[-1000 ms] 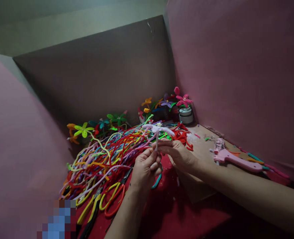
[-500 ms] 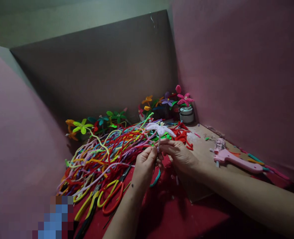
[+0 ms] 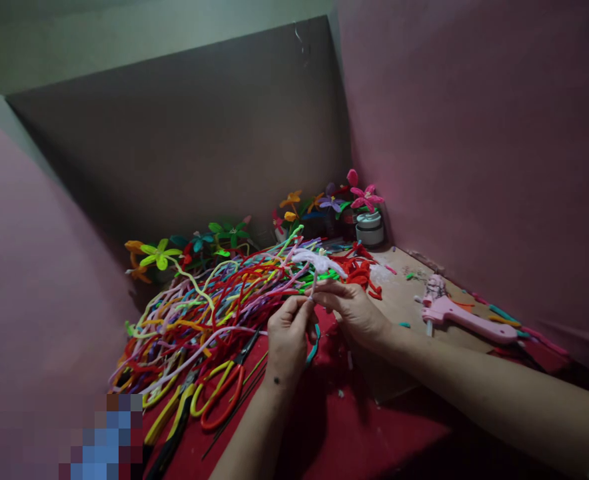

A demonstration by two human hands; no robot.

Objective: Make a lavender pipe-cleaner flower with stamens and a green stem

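A white pipe-cleaner flower is held upright over the front of the table, its petals spreading above my fingers. My left hand pinches the lower part of its pale stem between thumb and fingers. Just above that grip, my right hand closes its fingertips on the same stem. A heap of loose pipe cleaners in many colours lies behind and to the left. Scissors with red and yellow handles rest beside my left wrist, and yellow-and-black pliers lie left of them.
A pink hot glue gun lies on a cardboard sheet at right. Finished pipe-cleaner flowers, one of them pink, stand along the back near a small white jar. Pink walls rise on both sides. The tabletop is red.
The whole view has shifted slightly, so the scene sits a little further left. Both hands still grip the flower's stem, and the flower's petals have turned slightly.
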